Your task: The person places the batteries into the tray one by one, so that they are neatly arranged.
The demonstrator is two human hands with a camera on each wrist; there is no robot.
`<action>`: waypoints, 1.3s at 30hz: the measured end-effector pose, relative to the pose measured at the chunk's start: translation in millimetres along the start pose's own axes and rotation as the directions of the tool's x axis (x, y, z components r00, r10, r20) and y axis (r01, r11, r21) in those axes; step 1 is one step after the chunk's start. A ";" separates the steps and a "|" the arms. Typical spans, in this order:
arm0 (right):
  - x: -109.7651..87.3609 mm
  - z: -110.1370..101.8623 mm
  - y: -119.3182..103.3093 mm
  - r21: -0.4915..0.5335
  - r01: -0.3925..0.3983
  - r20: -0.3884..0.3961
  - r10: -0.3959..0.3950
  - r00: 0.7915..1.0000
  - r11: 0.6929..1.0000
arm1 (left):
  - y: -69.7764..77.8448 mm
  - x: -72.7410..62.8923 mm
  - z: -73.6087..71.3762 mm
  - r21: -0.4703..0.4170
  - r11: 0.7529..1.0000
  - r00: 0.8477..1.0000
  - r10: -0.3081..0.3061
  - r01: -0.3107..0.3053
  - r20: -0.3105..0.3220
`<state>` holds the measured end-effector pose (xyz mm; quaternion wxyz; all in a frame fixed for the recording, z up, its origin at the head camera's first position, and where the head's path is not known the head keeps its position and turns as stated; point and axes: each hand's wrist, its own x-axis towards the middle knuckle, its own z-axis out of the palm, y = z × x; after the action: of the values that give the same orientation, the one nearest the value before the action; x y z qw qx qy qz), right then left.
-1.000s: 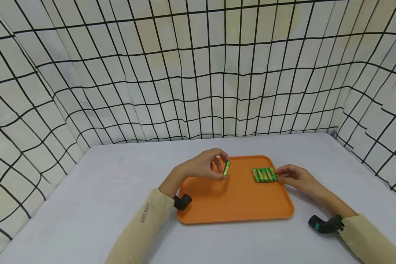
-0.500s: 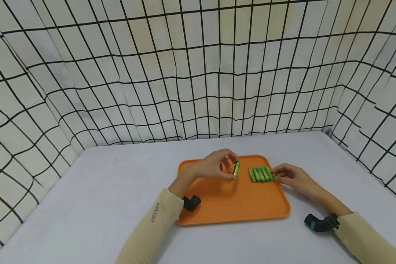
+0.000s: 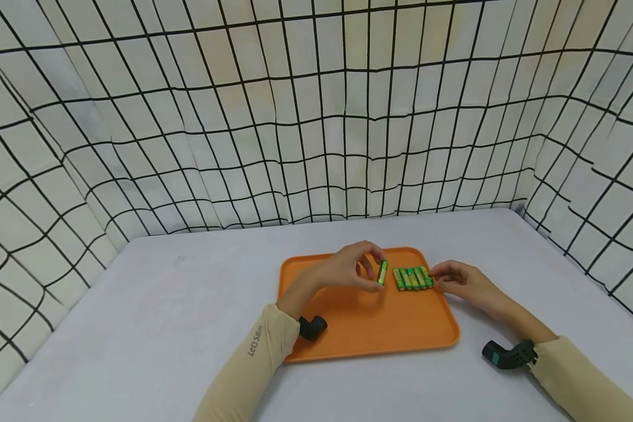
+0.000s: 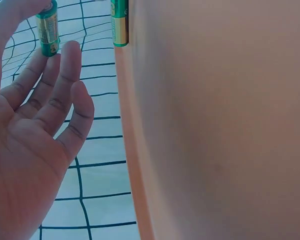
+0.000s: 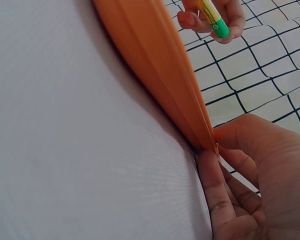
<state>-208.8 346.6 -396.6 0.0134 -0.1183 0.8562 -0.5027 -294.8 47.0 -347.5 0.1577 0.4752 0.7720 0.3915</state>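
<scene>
My left hand (image 3: pixel 350 269) holds a small green-and-yellow battery (image 3: pixel 382 273) on a slant above the orange tray (image 3: pixel 369 328), its ends between thumb and fingertips. In the left wrist view that battery (image 4: pixel 48 30) hangs at the top, and the other fingers are loosely bent below it. A row of several like batteries (image 3: pixel 412 278) lies side by side on the tray's right part, just right of the held one. At the tray's right edge, my right hand (image 3: pixel 466 283) grips the rim beside the row's end. The right wrist view has that rim (image 5: pixel 190 95) running between thumb and finger.
A white-covered table (image 3: pixel 190 305) lies under the tray. White walls with a black grid (image 3: pixel 306 146) enclose its back and sides. A black wrist device (image 3: pixel 312 328) hangs over the tray's left front; another (image 3: pixel 509 355) sits at the right wrist.
The left hand has carried its battery rightward over the tray, close to the row, and slightly lower in the last half second. The right hand keeps its place at the tray's edge.
</scene>
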 end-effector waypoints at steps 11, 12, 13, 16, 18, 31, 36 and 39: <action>1.8 -0.8 3.1 0.011 0.002 0.004 -0.002 1.000 1.000 | -6.9 5.8 4.9 -0.013 0.998 0.998 -0.060 0.060 -0.001; 2.1 -0.7 3.3 0.012 -0.002 0.003 0.002 1.000 1.000 | -7.5 6.2 5.6 -0.006 0.998 0.998 -0.070 0.070 -0.002; 2.1 -0.8 3.4 0.015 -0.001 0.004 0.001 1.000 1.000 | -7.9 6.5 6.3 0.001 0.997 0.997 -0.078 0.078 -0.006; 2.3 -0.8 3.3 0.023 -0.005 0.006 0.005 1.000 1.000 | -9.5 8.2 8.7 0.024 0.995 0.995 -0.096 0.096 -0.023; 2.0 -1.0 3.1 0.025 0.000 0.009 0.000 1.000 1.000 | -9.9 9.3 10.2 0.038 0.994 0.994 -0.102 0.103 -0.028; 3.9 0.3 1.8 0.025 0.003 0.011 -0.003 1.000 1.000 | -13.2 19.6 20.6 0.066 0.982 0.984 -0.176 0.178 -0.028; 3.6 -0.5 2.3 0.024 -0.004 0.005 0.004 1.000 1.000 | -12.8 22.4 25.0 0.087 0.974 0.977 -0.206 0.211 -0.058; 3.4 -0.6 3.7 0.024 -0.018 0.003 0.018 1.000 1.000 | -13.7 25.4 29.4 0.132 0.962 0.970 -0.231 0.240 -0.081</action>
<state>-212.9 348.1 -399.2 0.0203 -0.1111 0.8512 -0.5126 -297.7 78.9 -373.5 0.1442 0.3769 0.8535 0.3296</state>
